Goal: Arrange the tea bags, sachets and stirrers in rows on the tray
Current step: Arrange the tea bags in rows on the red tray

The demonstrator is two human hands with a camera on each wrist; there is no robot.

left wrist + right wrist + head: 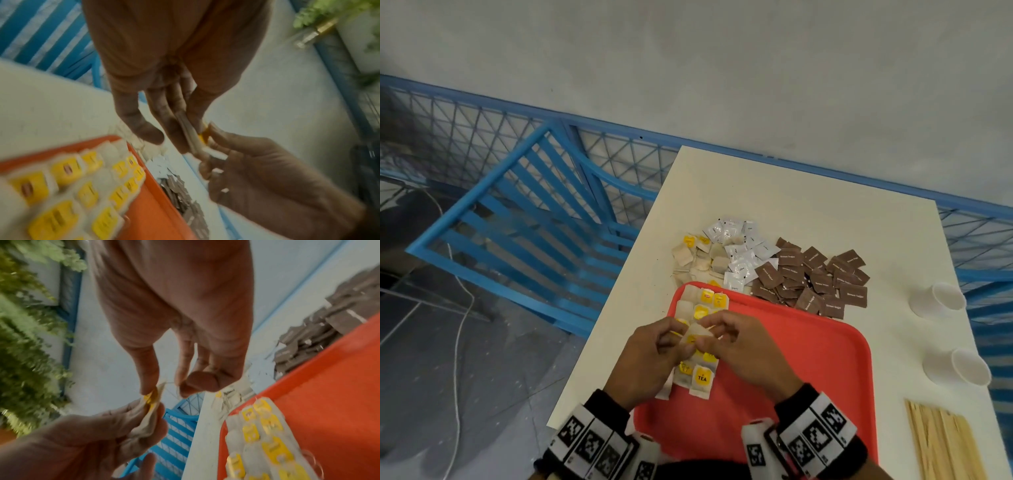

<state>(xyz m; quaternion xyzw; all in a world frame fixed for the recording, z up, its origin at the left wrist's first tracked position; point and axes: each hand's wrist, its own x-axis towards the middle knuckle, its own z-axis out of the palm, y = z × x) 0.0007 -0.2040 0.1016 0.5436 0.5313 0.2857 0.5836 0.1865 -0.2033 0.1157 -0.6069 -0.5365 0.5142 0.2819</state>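
Observation:
Both hands meet above the left part of the red tray (808, 359), holding one tea bag (697, 333) between them. My left hand (681, 342) grips the bag's paper body (144, 423) between thumb and fingers. My right hand (709, 334) pinches the yellow tag end (151, 396) and its thread. Under the hands, tea bags with yellow tags (707, 298) lie in two rows along the tray's left side (86, 183). Loose tea bags (698, 257), white sachets (739, 246) and brown sugar sachets (815, 277) are piled on the table beyond the tray. Wooden stirrers (945, 442) lie at the right.
Two white paper cups (938, 298) (959, 366) lie on their sides right of the tray. A blue slatted chair (534, 222) stands left of the white table (791, 192), with a blue mesh fence behind. The tray's right half is bare.

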